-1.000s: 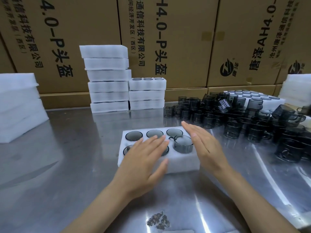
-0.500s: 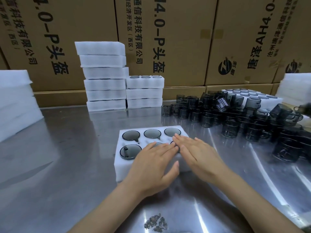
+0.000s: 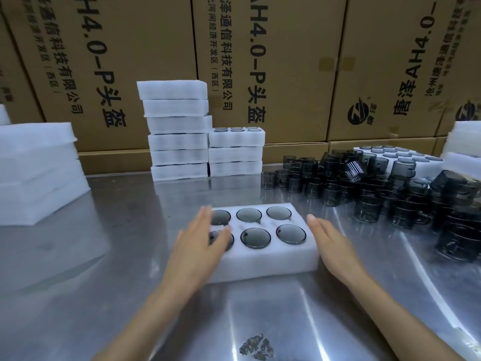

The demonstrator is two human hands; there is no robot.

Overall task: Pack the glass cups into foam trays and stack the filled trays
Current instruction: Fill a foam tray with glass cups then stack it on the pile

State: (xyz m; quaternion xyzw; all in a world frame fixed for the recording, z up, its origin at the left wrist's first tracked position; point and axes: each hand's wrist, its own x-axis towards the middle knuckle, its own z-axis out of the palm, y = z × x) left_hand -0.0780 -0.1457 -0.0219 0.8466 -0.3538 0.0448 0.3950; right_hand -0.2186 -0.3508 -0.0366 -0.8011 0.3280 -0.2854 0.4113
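Both our hands flank the foam tray [image 3: 263, 264] – left hand [image 3: 197, 246] flat, fingers straight, over its left pockets; right hand [image 3: 331, 246] flat along its right edge, gripping nothing. Tray holds six glass cups [image 3: 255, 237]. Loose cups [image 3: 364, 188] lie right of tray; filled stacks [image 3: 235, 152] behind it.

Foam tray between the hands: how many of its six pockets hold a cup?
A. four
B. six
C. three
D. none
B: the foam tray shows a dark cup in every pocket, two rows of three, though the left hand partly covers the left pair.
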